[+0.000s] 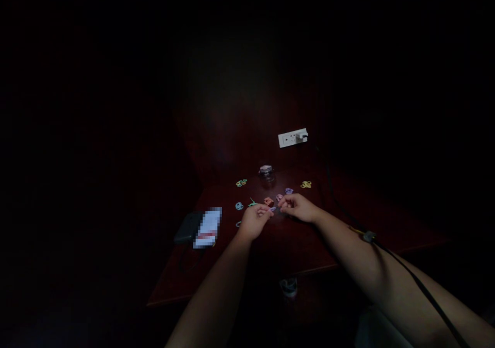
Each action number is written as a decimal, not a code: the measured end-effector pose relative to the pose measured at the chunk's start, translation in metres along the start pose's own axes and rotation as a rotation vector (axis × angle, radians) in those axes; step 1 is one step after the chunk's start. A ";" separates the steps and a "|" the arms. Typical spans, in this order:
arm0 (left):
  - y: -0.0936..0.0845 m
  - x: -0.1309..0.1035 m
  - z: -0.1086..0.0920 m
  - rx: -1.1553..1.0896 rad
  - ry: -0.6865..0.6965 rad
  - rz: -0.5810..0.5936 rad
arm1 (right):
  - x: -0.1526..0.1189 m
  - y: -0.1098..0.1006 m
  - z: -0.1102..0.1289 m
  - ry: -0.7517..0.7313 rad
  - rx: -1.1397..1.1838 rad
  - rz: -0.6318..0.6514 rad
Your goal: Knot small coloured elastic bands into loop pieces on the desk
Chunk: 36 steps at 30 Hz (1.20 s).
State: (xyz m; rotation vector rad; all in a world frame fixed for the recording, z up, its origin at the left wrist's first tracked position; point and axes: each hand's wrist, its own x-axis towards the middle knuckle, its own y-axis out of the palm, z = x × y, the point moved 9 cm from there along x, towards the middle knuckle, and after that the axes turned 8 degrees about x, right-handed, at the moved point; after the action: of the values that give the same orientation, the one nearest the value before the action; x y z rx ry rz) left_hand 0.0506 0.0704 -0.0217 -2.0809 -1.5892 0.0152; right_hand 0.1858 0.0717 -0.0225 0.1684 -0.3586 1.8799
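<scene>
Over the dark red table, my left hand (pixel 254 222) pinches a small lilac hair tie (pixel 273 209) between thumb and fingertips. Just to its right, my right hand (pixel 297 207) has its thumb and fingers closed together; whatever is between them is too small and dark to make out. Right behind the hands lie an orange bunch of hair ties (pixel 268 201), a pink bunch (pixel 279 197) and a purple bunch (pixel 289 191). Green hair ties (pixel 252 202) are partly hidden behind my left hand. A blue bunch (pixel 238 205) sits farther left.
A lidded clear jar (pixel 266 174) stands at the back. Yellow hair ties (pixel 306 184) lie right, mixed-colour ones (pixel 241 182) back left. A blurred white item (pixel 208 228) rests by a dark box (pixel 187 228). A black cable (pixel 410 276) crosses my right forearm; a socket (pixel 288 138) is on the wall.
</scene>
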 end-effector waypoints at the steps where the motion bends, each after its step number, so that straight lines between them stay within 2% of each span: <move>1: 0.001 0.000 -0.001 0.004 0.008 0.010 | -0.001 0.003 0.003 -0.012 0.003 0.011; 9: 0.007 0.003 0.002 0.002 0.028 0.056 | -0.001 0.010 0.015 -0.075 -0.046 0.022; 15: 0.009 0.001 -0.005 0.020 0.075 0.100 | -0.001 0.014 0.013 -0.038 -0.068 0.042; 23: 0.003 -0.002 -0.020 0.206 0.155 0.052 | -0.003 0.017 0.015 0.004 -0.074 0.052; 30: 0.005 -0.002 -0.014 0.137 0.145 0.043 | -0.003 0.020 0.013 0.014 -0.085 0.068; 36: 0.005 -0.003 -0.017 0.127 0.174 0.030 | -0.002 0.022 0.008 0.020 -0.089 0.107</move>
State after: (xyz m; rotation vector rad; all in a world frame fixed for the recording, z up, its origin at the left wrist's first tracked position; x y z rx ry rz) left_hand 0.0598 0.0604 -0.0094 -1.9519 -1.4164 -0.0516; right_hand 0.1650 0.0607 -0.0196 0.0717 -0.4443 1.9655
